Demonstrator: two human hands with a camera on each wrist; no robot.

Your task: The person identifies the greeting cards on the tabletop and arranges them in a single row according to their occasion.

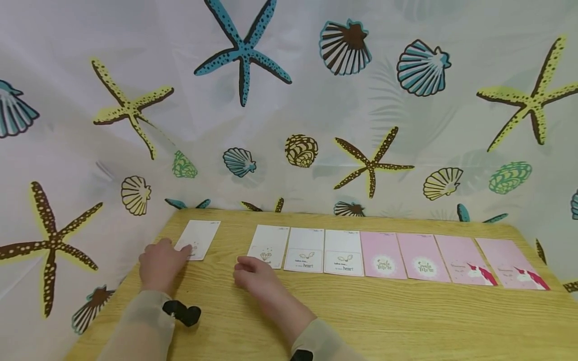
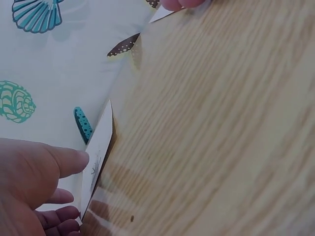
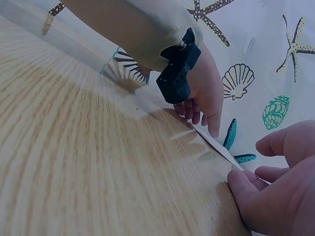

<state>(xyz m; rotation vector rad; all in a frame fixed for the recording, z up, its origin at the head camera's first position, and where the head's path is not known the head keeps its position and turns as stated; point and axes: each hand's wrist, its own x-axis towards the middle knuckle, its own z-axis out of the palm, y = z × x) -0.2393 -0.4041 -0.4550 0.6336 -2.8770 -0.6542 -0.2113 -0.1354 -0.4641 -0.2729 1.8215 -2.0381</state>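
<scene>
Near the table's left edge my left hand (image 1: pixel 163 264) holds a white card (image 1: pixel 200 234) with a small gold print by its left side. In the left wrist view the thumb (image 2: pixel 74 161) lies on the card's face, and the other fingers are at its edge. My right hand (image 1: pixel 262 283) has loosely curled fingers and grips nothing. It hovers by the lower left corner of another white card (image 1: pixel 271 240), which bears a diamond print and is partly covered by the hand in the head view.
Rightward from the diamond card runs a row: two white cards with wings and "heart" lettering (image 1: pixel 303 250), two pink "smile more" cards (image 1: pixel 384 245), and two pink unicorn cards (image 1: pixel 465 255). A curtain (image 1: pixel 289 115) with starfish and shells hangs behind the wooden table (image 1: pixel 406 321).
</scene>
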